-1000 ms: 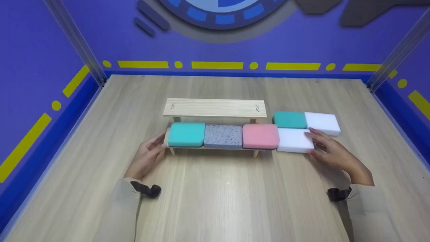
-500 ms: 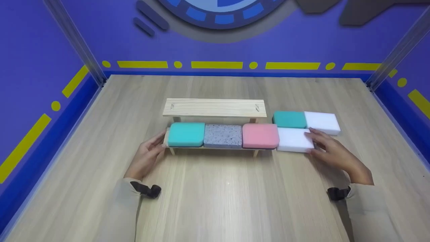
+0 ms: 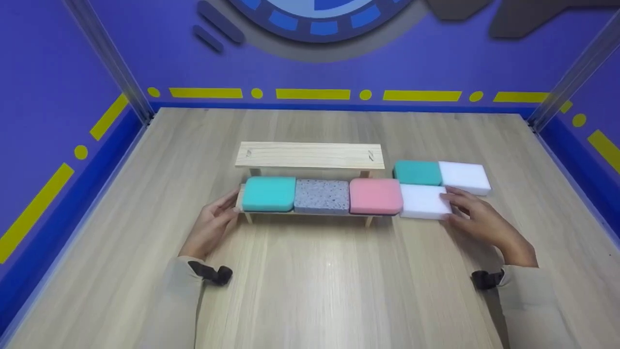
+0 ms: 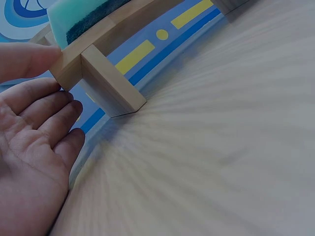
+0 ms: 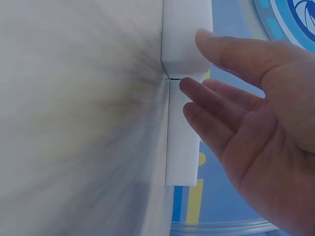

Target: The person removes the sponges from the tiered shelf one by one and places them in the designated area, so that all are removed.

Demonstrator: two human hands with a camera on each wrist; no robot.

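Observation:
In the head view my left hand [image 3: 209, 225] pinches the left end of a low wooden rack [image 4: 113, 81], thumb and index finger on its plank. A turquoise sponge [image 3: 269, 194], a grey speckled sponge [image 3: 322, 196] and a pink sponge [image 3: 376, 195] lie side by side on it. At the row's right end my right hand [image 3: 479, 218] holds a white sponge [image 3: 422, 201] by its right end, thumb at the front. In the right wrist view the thumb overlaps this sponge and other fingertips lie close to its end; the exact contact is partly hidden.
Behind the row stands a second wooden rack [image 3: 310, 155]. A green sponge [image 3: 417, 172] and another white sponge [image 3: 465, 177] lie side by side on the wooden table [image 3: 310, 291] at the right. A purple-blue wall [image 3: 315, 72] closes the table's far edge.
My right fingertips and the white sponge's right end shift very slightly. My left hand and the other sponges stay in place.

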